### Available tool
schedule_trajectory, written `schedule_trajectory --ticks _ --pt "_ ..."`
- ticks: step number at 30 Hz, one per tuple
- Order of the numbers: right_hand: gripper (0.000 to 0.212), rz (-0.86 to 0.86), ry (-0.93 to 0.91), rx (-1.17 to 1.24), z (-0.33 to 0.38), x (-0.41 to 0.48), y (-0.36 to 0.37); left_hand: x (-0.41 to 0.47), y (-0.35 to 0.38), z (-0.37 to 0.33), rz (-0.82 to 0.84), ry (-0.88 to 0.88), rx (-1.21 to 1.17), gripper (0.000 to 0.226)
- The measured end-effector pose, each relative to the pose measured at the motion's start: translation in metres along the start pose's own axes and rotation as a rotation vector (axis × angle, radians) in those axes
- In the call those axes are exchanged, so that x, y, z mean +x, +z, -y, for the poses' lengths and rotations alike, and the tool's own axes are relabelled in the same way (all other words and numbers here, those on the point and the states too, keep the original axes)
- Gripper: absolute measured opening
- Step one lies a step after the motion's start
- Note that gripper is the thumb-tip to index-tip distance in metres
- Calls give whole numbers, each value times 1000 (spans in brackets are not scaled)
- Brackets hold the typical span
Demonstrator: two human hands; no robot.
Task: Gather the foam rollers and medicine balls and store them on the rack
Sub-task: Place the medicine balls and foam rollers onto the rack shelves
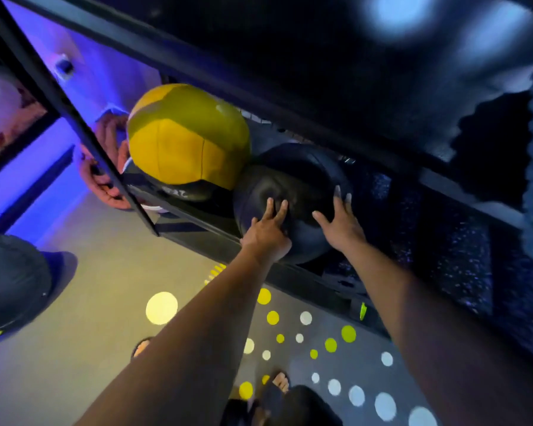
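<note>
While I lean toward the rack (197,232), my left hand (266,233) and right hand (340,224) press flat, fingers spread, on a black medicine ball (302,182), likely seating it on the shelf, touching a yellow medicine ball (185,133).

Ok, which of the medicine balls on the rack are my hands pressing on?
The black medicine ball, under your left hand and right hand. The yellow medicine ball beside it is untouched by them.
</note>
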State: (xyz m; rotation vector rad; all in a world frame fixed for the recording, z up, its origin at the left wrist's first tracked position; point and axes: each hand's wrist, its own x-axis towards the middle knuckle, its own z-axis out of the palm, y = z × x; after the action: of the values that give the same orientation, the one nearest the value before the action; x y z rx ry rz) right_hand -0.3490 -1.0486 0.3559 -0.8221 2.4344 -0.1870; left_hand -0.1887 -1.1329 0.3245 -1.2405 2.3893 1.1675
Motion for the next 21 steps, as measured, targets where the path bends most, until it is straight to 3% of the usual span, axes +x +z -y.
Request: schedule_trajectory --ticks 4,8,12,18,21 --pt "80 -25 54 -52 10 5 -3 3 -9 7 -14 68 9 83" --pt "76 -81 163 -44 26 5 6 4 -14 15 -58 156 70 77" --pt "72 -315 235 -97 34 -13 37 4 -33 37 -43 303 239 79" --pt "56 -645 264 333 34 -64 95 16 -49 61 -82 440 322 80" --pt "53 -686 308 456 15 -117 126 6 -29 87 -196 560 278 72"
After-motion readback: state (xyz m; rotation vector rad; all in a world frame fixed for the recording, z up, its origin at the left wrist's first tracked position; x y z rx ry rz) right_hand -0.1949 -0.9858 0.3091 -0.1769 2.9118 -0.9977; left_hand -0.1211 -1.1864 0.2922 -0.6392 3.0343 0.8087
